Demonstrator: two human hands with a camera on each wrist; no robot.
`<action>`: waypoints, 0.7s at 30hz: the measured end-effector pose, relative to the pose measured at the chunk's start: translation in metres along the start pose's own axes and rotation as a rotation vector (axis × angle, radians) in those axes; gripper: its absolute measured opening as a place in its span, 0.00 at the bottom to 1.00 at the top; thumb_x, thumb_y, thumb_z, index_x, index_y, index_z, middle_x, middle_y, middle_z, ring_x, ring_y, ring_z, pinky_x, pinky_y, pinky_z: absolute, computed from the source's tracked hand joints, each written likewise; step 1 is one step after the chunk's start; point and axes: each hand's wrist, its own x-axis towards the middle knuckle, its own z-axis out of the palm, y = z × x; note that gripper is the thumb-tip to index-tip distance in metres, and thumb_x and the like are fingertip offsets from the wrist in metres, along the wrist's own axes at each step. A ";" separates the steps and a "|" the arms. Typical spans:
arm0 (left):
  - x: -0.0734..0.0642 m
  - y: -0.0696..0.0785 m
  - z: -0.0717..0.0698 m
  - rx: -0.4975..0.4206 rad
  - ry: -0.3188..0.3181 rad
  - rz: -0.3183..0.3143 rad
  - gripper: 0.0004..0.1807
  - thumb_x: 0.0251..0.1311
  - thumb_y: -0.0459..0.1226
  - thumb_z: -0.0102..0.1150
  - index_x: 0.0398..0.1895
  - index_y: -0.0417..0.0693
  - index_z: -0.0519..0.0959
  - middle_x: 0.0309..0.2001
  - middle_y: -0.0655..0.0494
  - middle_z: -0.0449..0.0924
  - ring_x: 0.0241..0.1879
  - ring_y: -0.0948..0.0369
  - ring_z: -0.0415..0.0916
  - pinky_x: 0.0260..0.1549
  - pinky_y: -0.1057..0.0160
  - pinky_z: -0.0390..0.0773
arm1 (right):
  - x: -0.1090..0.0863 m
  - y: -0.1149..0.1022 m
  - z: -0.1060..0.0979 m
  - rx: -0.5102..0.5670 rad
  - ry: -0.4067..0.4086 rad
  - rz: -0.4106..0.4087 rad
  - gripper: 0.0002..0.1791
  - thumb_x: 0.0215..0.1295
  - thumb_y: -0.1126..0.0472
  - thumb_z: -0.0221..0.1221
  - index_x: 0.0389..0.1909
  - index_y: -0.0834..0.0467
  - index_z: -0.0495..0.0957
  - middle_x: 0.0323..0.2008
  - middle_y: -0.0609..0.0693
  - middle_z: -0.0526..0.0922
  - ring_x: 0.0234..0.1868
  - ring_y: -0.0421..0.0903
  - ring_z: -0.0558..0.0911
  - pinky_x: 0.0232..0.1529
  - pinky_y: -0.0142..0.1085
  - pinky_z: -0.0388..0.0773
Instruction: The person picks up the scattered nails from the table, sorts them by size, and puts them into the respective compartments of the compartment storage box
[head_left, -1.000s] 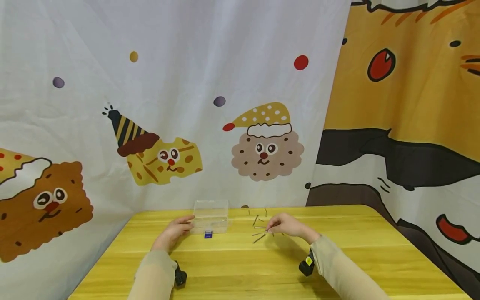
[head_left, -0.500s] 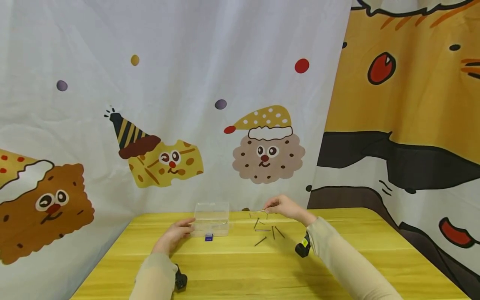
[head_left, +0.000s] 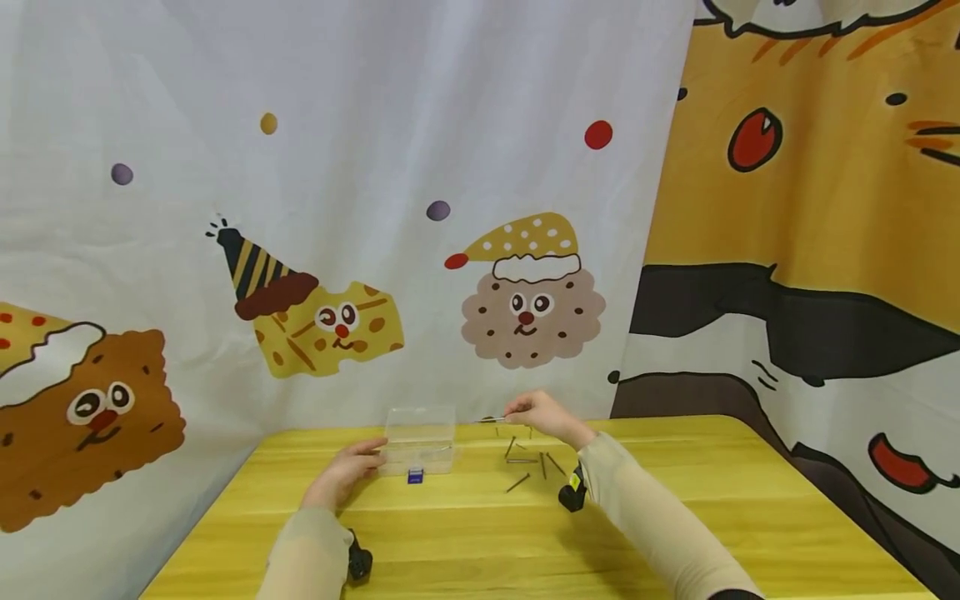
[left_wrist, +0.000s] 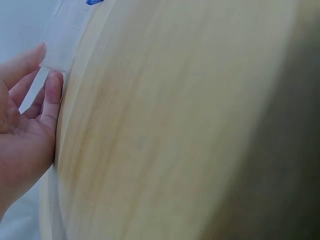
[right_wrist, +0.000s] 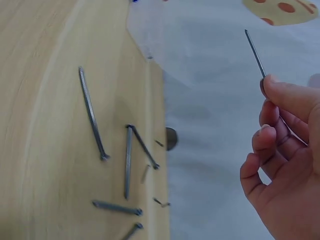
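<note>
A clear plastic box (head_left: 420, 425) stands on the table with its lid raised at the back and a blue clasp (head_left: 416, 476) on its front. My left hand (head_left: 348, 471) rests against the left side of the box, fingers extended; the left wrist view shows the fingertips (left_wrist: 54, 80) at its edge. Between thumb and fingers, my right hand (head_left: 543, 417) pinches a thin metal nail (right_wrist: 255, 52) to the right of the box, above the table's far edge. Several loose nails (right_wrist: 92, 115) of different lengths lie on the table below the right hand.
The yellow wood-grain table (head_left: 465, 533) reaches back to a printed cartoon curtain (head_left: 450, 125). Short thin nails (right_wrist: 160, 202) lie close to the far edge. A black wrist camera (head_left: 572, 497) hangs under the right sleeve, another camera (head_left: 361, 561) by the left.
My right hand has lifted a nail from the scattered group and moved it up and left toward the box. The left hand has stayed against the box.
</note>
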 end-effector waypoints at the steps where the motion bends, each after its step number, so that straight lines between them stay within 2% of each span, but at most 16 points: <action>1: -0.001 0.001 0.000 0.001 -0.003 0.004 0.27 0.64 0.29 0.57 0.67 0.33 0.67 0.60 0.34 0.67 0.49 0.53 0.71 0.45 0.60 0.75 | 0.003 0.001 0.004 0.003 0.000 0.007 0.11 0.66 0.60 0.61 0.43 0.64 0.84 0.41 0.49 0.84 0.44 0.48 0.80 0.48 0.46 0.77; 6: -0.005 0.006 0.001 -0.022 -0.003 0.008 0.26 0.64 0.27 0.55 0.67 0.32 0.67 0.61 0.33 0.67 0.47 0.53 0.71 0.43 0.60 0.75 | 0.017 0.000 0.018 0.010 -0.005 0.007 0.10 0.66 0.62 0.60 0.43 0.63 0.84 0.41 0.52 0.84 0.42 0.45 0.80 0.47 0.44 0.78; 13: -0.003 0.003 0.004 -0.016 0.023 0.007 0.26 0.63 0.27 0.57 0.65 0.32 0.68 0.60 0.33 0.68 0.48 0.52 0.72 0.45 0.58 0.75 | 0.034 0.002 0.029 0.024 -0.027 0.009 0.12 0.67 0.62 0.60 0.45 0.66 0.83 0.40 0.50 0.84 0.43 0.49 0.81 0.50 0.51 0.76; 17: 0.000 0.001 0.002 -0.028 0.043 0.008 0.27 0.61 0.27 0.59 0.64 0.31 0.69 0.55 0.35 0.71 0.46 0.54 0.73 0.44 0.58 0.76 | 0.044 -0.002 0.036 0.019 -0.049 0.000 0.12 0.67 0.62 0.60 0.45 0.66 0.83 0.40 0.50 0.84 0.42 0.49 0.81 0.47 0.46 0.78; 21: 0.001 -0.001 0.001 -0.035 0.042 0.014 0.26 0.61 0.26 0.59 0.64 0.31 0.70 0.53 0.37 0.72 0.44 0.55 0.73 0.44 0.58 0.76 | 0.052 -0.005 0.042 0.005 -0.063 0.000 0.11 0.66 0.62 0.61 0.42 0.65 0.84 0.39 0.50 0.84 0.39 0.45 0.80 0.42 0.42 0.78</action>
